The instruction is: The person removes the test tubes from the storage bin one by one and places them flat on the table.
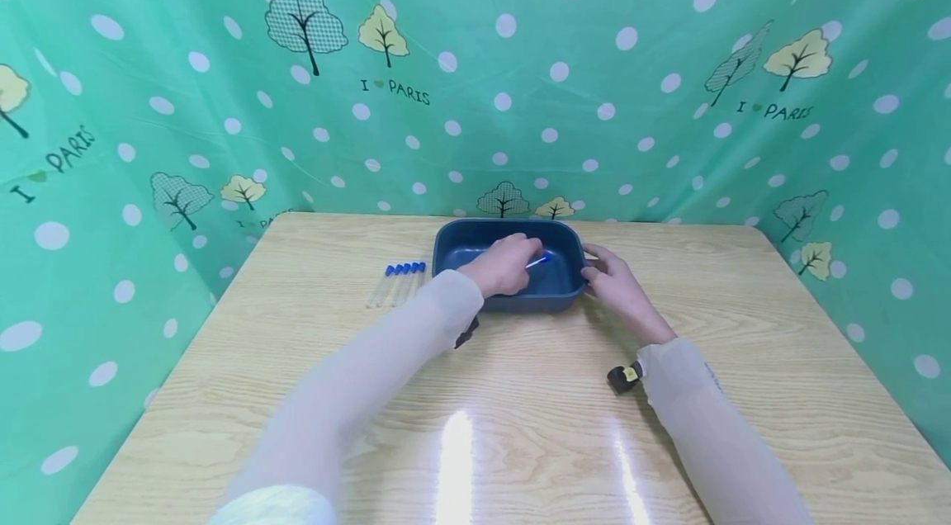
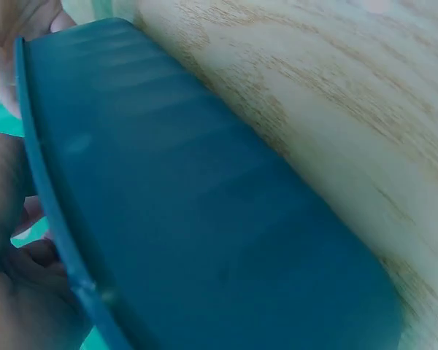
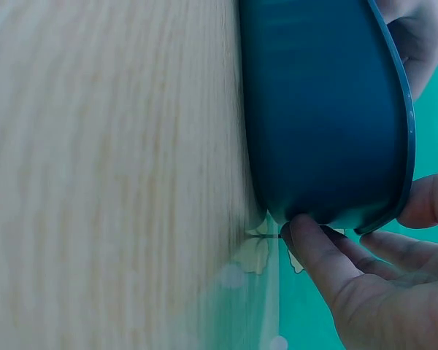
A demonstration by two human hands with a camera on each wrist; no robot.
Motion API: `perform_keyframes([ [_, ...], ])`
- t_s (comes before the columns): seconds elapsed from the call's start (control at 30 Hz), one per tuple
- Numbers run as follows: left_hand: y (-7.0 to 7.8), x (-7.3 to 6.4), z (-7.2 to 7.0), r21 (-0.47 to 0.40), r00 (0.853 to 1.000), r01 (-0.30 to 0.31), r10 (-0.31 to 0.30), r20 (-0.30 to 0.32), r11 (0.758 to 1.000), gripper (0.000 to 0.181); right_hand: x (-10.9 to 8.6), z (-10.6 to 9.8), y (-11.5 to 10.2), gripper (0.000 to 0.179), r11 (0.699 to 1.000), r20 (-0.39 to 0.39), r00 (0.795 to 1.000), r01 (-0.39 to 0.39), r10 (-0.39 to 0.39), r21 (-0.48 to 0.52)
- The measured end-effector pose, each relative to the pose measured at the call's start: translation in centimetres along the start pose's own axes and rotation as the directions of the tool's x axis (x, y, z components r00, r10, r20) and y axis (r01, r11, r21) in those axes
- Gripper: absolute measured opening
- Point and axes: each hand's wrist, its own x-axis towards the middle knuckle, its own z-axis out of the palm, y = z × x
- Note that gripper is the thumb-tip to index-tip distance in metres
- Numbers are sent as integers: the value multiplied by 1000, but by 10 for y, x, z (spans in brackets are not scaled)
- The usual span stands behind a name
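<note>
A dark blue rectangular plastic basin (image 1: 520, 304) stands toward the back of the table. My left hand (image 1: 505, 265) reaches over its near rim and pinches a slim clear tube with a blue cap (image 1: 546, 258) inside; the hand covers the tube's other end. In the left wrist view the basin's outer wall (image 2: 204, 189) hides part of the left hand (image 2: 29, 292). At the basin's right end, my right hand (image 1: 612, 281) grips the wall, thumb at the rim and fingers against the outside, as the right hand (image 3: 379, 284) shows up close.
Several clear tubes with blue caps (image 1: 404, 281) lie side by side left of the basin. The wooden table (image 1: 520, 409) ends at a green dotted curtain (image 1: 520, 120) behind and at both sides. Each wrist carries a small black camera (image 1: 622, 377).
</note>
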Motion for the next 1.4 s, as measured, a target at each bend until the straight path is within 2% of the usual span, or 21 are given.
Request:
perform_keyframes([
  [0.47,-10,-22,-11,1,998,1,-1,-61,1000,40,-1,-1,0,49,1000,14,1000,-8,8,5],
  [0.7,-14,-35,-17,-10,999,16,-16,-47,1000,41,1,-1,2,49,1000,14,1000,-9,9,7],
  [1.13,-27,-52,-21,-5,994,50,-51,-99,999,40,1,-1,2,49,1000,11,1000,-12,11,25],
  [1.4,-35,-61,-23,-8,992,62,-62,-110,998,40,0,-2,1,49,999,13,1000,-9,8,42],
])
